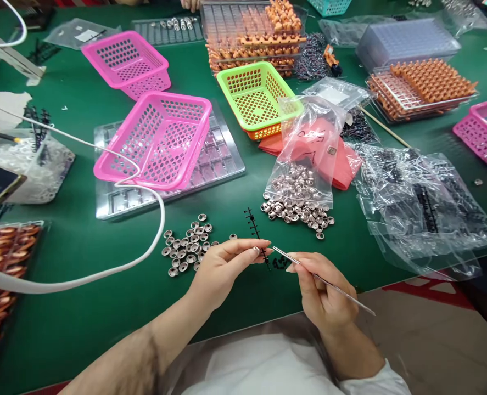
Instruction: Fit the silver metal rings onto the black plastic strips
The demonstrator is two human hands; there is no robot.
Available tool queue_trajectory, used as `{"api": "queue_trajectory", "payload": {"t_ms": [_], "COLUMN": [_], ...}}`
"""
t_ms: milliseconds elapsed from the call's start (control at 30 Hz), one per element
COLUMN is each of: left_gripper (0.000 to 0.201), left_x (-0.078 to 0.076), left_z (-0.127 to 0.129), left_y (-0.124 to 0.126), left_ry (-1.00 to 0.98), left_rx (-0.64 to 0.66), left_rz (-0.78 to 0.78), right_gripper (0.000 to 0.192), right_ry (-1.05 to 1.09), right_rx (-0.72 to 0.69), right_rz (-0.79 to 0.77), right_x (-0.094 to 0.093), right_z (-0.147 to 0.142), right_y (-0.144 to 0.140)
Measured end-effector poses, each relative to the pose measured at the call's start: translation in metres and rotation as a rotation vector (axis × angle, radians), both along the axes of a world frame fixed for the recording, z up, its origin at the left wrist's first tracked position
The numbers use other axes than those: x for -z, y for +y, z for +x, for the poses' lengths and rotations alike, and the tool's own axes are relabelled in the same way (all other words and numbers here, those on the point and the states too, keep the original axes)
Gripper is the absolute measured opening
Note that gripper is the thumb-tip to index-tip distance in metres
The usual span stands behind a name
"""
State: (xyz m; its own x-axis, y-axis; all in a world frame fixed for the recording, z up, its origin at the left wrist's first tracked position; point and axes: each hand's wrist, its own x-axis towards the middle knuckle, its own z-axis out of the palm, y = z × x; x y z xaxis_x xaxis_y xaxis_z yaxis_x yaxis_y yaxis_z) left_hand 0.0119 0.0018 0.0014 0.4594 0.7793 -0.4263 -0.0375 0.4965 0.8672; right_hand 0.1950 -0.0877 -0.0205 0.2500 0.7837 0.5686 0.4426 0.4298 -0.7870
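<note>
My left hand (222, 269) pinches a thin black plastic strip (253, 224) with small side branches, which sticks out above and below the fingers. In my right hand (329, 291) is a pair of metal tweezers (321, 278), their tips pointing left, close to my left fingertips. Small black pieces (281, 263) lie on the green table between the hands. Left of the strip, small metal cups (191, 247) are spread out in a loose group. A larger heap of the same cups (296, 208) spills from a clear plastic bag (309, 131) beyond the right hand.
A white cable (156, 241) loops across the left side. Pink baskets (164, 104) and a green basket (243, 71) stand farther back. Clear bags of black parts (428, 219) lie at right. Trays of orange parts (428, 82) are behind, and another orange-brown tray (4, 258) is at left.
</note>
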Motion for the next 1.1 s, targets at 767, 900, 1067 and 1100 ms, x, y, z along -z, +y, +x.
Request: {"api": "queue_trajectory", "payload": {"t_ms": [767,900,1067,1100], "left_gripper": [0.018,0.016,0.015,0.016], "left_x": [-0.007,-0.006,-0.004,-0.004], "left_z": [0.007,0.008,0.012,0.012], "left_y": [0.001,0.001,-0.001,-0.002], "left_ry": [0.009,-0.005,-0.024,-0.031], "left_rx": [0.063,0.073,0.055,0.051], "left_rz": [-0.077,-0.077,-0.131,-0.136], "right_gripper": [0.012,0.005,0.007,0.008], "right_ry": [0.446,0.569,0.73,0.744], "right_rx": [-0.029,-0.042,-0.109,-0.13], "right_rz": [-0.205,-0.261,-0.341,-0.351], "right_x": [-0.009,-0.013,-0.02,-0.02], "right_z": [-0.006,-0.003,-0.01,-0.013], "right_y": [0.008,0.01,0.015,0.015]}}
